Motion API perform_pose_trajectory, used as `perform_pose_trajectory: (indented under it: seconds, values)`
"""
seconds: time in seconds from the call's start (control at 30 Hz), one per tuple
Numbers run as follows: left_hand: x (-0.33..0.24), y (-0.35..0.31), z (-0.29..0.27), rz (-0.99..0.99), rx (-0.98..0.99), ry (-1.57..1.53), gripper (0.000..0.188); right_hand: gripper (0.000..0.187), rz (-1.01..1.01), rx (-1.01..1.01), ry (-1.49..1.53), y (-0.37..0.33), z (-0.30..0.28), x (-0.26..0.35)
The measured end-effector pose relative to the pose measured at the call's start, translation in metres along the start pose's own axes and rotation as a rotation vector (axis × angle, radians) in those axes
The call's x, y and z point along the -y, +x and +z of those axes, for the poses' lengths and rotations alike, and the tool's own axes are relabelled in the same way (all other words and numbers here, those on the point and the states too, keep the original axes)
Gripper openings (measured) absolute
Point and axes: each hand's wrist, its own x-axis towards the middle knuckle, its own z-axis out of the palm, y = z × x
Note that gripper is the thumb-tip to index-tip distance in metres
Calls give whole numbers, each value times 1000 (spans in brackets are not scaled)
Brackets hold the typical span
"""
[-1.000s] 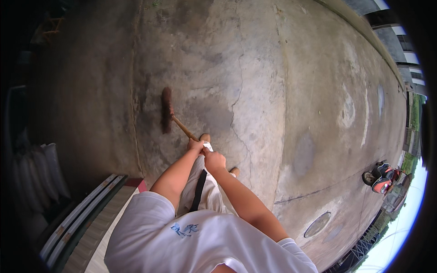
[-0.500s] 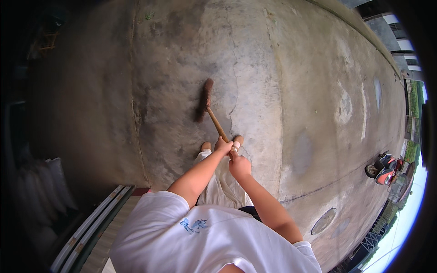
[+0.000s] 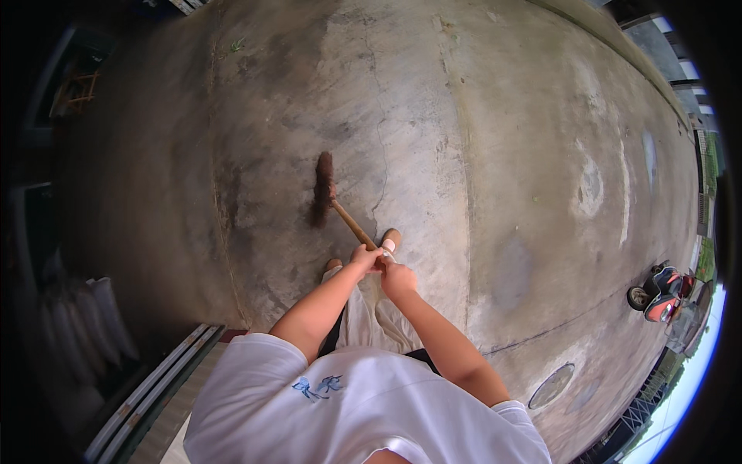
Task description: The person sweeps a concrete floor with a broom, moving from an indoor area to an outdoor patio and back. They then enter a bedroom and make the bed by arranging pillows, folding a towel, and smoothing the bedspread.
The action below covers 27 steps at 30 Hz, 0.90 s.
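Gripping a broom [image 3: 334,203] two-handed, w/ L hand [image 3: 365,257] wrapped round the wooden-looking handle [image 3: 354,223], fingers curled & clamped on it, and w/ R hand [image 3: 399,280] clamped likewise just beside, at approx 4 o'clock of L hand. Looks light overall, prob. a bit head-heavy b/c of the thick brown bristle head [image 3: 323,185]; seems stiff along handle, softer & springy at bristles, so should give a little against concrete floor [image 3: 525,170]. Doesn't look fragile; might get slippery under damp palms, being apparently smooth. Best held on bare handle, w/ one grip near the end and one a bit lower for control, not by bristles. Runs out from the fingers toward 11 o'clock, w/ bristle head well apart from both hands and lying crosswise, roughly 12-to-6. Passes thru L fingers first, then into R fist, w/ near end hidden there, so can't judge any overhang. Can't tell, either, whether pressed to floor or hung just above. Also showing: R shoe [image 3: 392,238] between 12 & 1 of hands, L shoe [image 3: 334,264] at 9, red-and-black vehicle [image 3: 663,295] well off at 3, round cover [image 3: 552,386] in floor at 4.
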Motion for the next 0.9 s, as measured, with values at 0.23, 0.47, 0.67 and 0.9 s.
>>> perform_pose_trajectory:
  seconds: [0.23, 0.47, 0.67, 0.9]
  values:
    - [-17, 22, 119, 205, 72, 106, 38, 37, 91, -132, 12, -9, -78, -72]
    - [-119, 50, 151, 121, -55, 367, 58, 35, 197, -270, 313, 68, -86, -97]
    - [-77, 52, 202, 201, -35, 816, 52, 33, 415, -242, 393, 31, -87, -135]
    - [-19, -2, 251, 135, 266, 774, 60, 36, 432, -235, 231, -55, -97, -163]
